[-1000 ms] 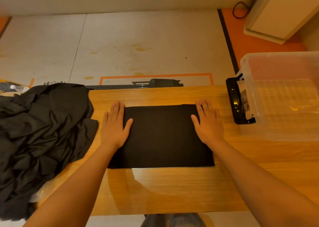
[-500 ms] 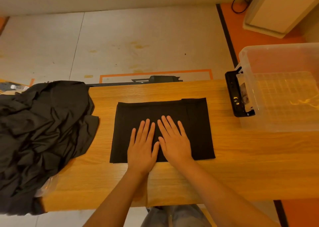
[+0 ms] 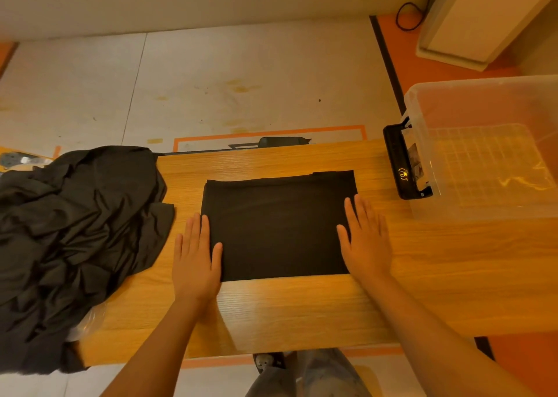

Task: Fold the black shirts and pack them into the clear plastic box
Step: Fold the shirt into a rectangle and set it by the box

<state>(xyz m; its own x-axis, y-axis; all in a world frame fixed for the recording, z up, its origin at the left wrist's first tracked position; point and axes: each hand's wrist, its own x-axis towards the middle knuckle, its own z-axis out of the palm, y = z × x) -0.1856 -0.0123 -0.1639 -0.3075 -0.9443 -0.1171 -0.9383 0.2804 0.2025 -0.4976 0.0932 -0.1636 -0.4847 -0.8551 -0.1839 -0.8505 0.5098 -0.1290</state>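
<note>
A folded black shirt lies flat as a rectangle in the middle of the wooden table. My left hand lies flat on its left edge, fingers straight. My right hand lies flat on its right edge, fingers straight too. A crumpled heap of black shirts covers the table's left end and hangs over its side. The clear plastic box stands at the table's right end with nothing in it.
A black clip handle hangs on the box's left wall, close to the folded shirt's far right corner. Crinkled clear plastic peeks from under the heap. Beyond the table's far edge is pale floor with orange tape lines.
Both hands were side by side in the shirt's middle half a second ago; they have slid apart to its left and right edges. The shirt stays in place.
</note>
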